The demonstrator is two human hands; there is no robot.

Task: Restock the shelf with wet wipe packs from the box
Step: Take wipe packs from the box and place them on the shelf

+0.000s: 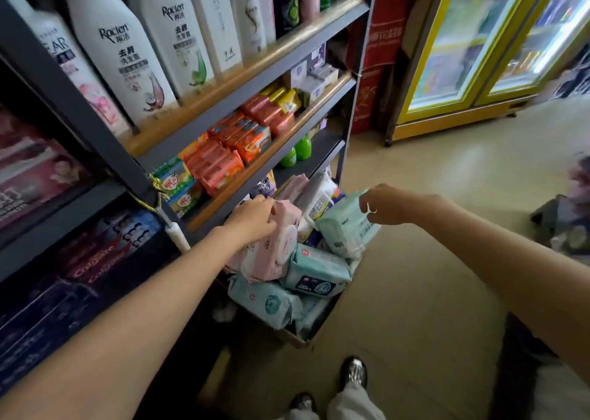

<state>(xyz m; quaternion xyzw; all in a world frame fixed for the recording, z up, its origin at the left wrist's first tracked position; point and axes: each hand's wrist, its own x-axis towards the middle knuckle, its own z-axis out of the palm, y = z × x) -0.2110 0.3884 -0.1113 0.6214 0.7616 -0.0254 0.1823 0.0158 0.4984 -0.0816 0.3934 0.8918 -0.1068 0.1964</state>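
Left hand (255,218) gripping a pink pack (274,244), right hand (388,205) pinching a green pack (344,228), both above the box (322,327) beside the shelf (271,161); open floor (415,276) on the right.

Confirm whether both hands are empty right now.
No: the left hand grips a pink wipe pack and the right hand grips a mint-green pack.

Both arms reach down to a cardboard box (314,335) on the floor, heaped with wet wipe packs, just beside a dark shelf (268,68). The left hand (252,220) grips the top of a pink pack (276,247) standing in the heap, while the right hand (386,204) pinches a mint-green pack (346,229) raised over the box's far corner. The shelf carries white shampoo bottles (134,58) above and orange soap bars (230,151) below.
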